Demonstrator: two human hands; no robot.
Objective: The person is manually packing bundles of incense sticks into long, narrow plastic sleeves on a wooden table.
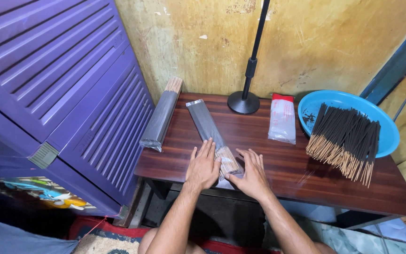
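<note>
Dark wood table (278, 188): at its near edge both hands lie flat, fingers spread, gripping nothing. The left hand (202, 168) and right hand (251, 174) flank the open end of a clear packet of incense sticks (211, 131). A nudge could probably spill sticks off the edge. Farther right, loose sticks (346, 141) overhang a blue basin (386, 127).

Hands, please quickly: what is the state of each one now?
Left hand: open, flat, touching the clear plastic packet of incense sticks.
Right hand: open, fingers spread, thumb touching the same packet.
</note>
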